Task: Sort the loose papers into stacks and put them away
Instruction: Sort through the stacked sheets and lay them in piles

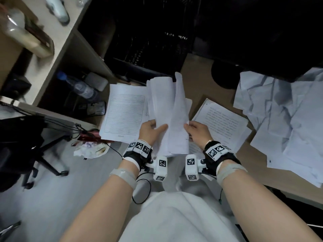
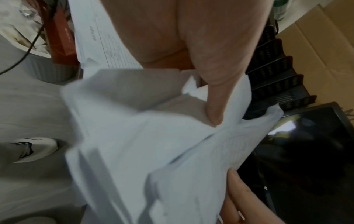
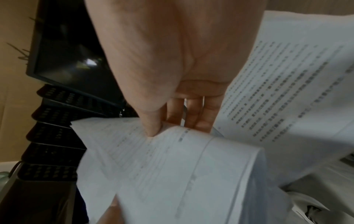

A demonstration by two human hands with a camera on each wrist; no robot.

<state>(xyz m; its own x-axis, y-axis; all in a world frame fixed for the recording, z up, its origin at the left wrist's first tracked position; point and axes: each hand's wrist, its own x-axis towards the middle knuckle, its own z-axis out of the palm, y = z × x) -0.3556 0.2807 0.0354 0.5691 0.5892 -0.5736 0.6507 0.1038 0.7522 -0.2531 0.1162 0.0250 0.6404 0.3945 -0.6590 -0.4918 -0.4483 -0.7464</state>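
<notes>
A: Papers (image 1: 167,112) sit as a held bundle between both hands, lifted above the desk (image 1: 195,70), with the far ends curling and splaying apart.

B: How does each hand have them?

A: Left hand (image 1: 150,130) grips the near left edge, thumb laid across the top sheet and fingers underneath. In the left wrist view that thumb (image 2: 216,97) presses into a fold of the sheets. Right hand (image 1: 197,131) pinches the near right edge; the right wrist view shows the thumb (image 3: 153,124) on top of a printed page and the fingers (image 3: 193,112) curled behind it.

B: And the sorted stacks?

A: 2 lie flat on the desk. A form stack (image 1: 124,114) with ruled lines lies just left of the bundle, partly under it. A text stack (image 1: 222,123) of printed paragraphs lies just right of it. Further right, a loose pile (image 1: 286,119) of crumpled white sheets spreads untidily to the desk edge.

B: Anything behind?

A: A black tiered tray (image 1: 146,49) stands beyond the bundle, beside a dark monitor (image 3: 72,50). A water bottle (image 1: 78,86) lies on the shelf to the left.
</notes>
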